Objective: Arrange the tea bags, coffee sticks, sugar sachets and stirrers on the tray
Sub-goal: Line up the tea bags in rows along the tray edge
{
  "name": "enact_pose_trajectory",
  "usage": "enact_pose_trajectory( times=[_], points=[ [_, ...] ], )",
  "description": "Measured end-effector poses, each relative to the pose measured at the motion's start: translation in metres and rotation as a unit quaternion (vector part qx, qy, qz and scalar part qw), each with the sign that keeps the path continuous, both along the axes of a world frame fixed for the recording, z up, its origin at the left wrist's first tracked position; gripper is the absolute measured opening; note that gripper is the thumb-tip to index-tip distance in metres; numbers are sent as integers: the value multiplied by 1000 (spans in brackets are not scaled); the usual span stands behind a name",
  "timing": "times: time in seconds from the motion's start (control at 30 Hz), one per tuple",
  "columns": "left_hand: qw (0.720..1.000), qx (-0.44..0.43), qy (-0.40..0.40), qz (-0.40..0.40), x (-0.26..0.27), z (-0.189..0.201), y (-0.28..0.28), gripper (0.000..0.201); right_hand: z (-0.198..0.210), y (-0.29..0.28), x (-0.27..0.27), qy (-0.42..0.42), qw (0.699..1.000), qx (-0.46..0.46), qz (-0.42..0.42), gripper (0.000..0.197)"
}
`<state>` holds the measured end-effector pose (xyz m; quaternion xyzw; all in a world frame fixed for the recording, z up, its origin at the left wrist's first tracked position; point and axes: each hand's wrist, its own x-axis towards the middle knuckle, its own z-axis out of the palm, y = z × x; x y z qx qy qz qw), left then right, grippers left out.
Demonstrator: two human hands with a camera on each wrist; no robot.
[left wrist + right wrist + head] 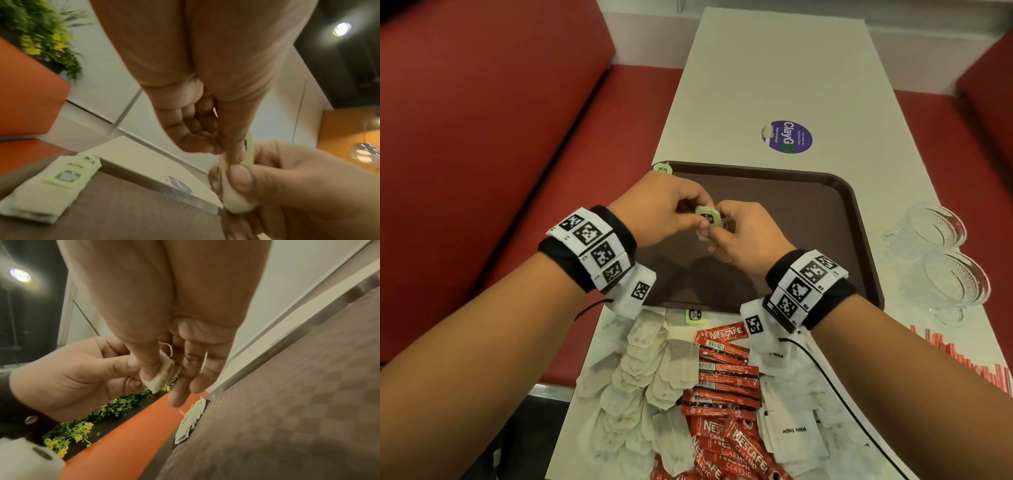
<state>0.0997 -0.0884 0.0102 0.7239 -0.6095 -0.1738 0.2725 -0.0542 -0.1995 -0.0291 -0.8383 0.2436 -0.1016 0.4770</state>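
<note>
Over the brown tray [839,219] on a pale table, the left hand [661,209] and right hand [743,233] both pinch one tea bag [708,216], probably squaring its tag before adding it to the stack [51,186].

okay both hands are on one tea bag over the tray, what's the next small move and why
Probably lower the tea bag onto the short row of tea bags at the tray's far left corner. Both the left hand and the right hand pinch it above the tray, apparently tidying its tag, and the rest of the tray is bare.
</note>
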Motion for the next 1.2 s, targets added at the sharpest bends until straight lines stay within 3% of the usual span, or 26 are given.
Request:
enact_pose_trajectory(
  times=[0.2, 0.33, 0.43, 0.8, 0.93, 1.07, 1.2],
  points=[
    [995, 27, -13, 100, 47, 9, 2, 9, 2, 11, -11, 47, 996, -52, 60, 27],
    [969, 178, -113, 132, 80, -3, 2, 22, 1, 30, -24, 147, 969, -85, 177, 23],
    [948, 277, -114, 104, 86, -19, -4, 26, -4, 46, -28, 185, 938, -146, 252, 23],
    [930, 261, -142, 218, 99, -48, -34, 30, -8, 64, -24, 296, 853, -252, 347, 34],
    [934, 233, -165, 214, 90, -52, -40, 38, -8, 64, -23, 301, 852, -240, 356, 31],
    [917, 288, -210, 181, 80, -55, -50, 46, -8, 65, -21, 277, 865, -229, 352, 27],
    [909, 305, -220, 182, 79, -53, -51, 41, -10, 67, -20, 256, 865, -286, 324, 29]
  ],
)
